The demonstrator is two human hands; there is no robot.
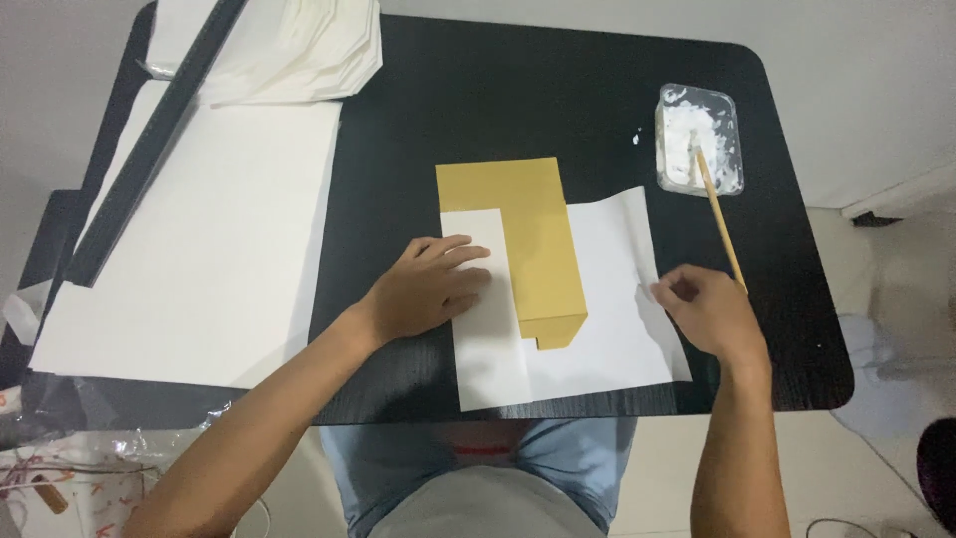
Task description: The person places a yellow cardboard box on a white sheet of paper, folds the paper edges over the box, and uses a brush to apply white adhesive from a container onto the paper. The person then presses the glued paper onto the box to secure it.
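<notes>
While the left hand (430, 287) lies flat, fingers spread and palm down, on the folded white flap (488, 319), it presses that flap against the black table (518, 90); it grasps nothing. Beneath and to the right of the flap lies the brown envelope piece (533, 239), which rests on the white sheet (612, 299). The left fingertips stop just short of the brown piece's left edge.

The right hand (709, 311) sits at the right edge of the white sheet, fingers curled closed around a thin wooden stick (719, 221). At the same point the thumb and forefinger meet the sheet's raised right edge; whether they pinch the paper cannot be determined. The stick runs up and away from the hand, and its far end rests in the clear tray of white paste (699, 139) at the table's far right corner.

A large white board (199, 249) covers the left part of the table, with a long black strip (149, 149) laid diagonally across it and a stack of white papers (289, 50) at the far end.
</notes>
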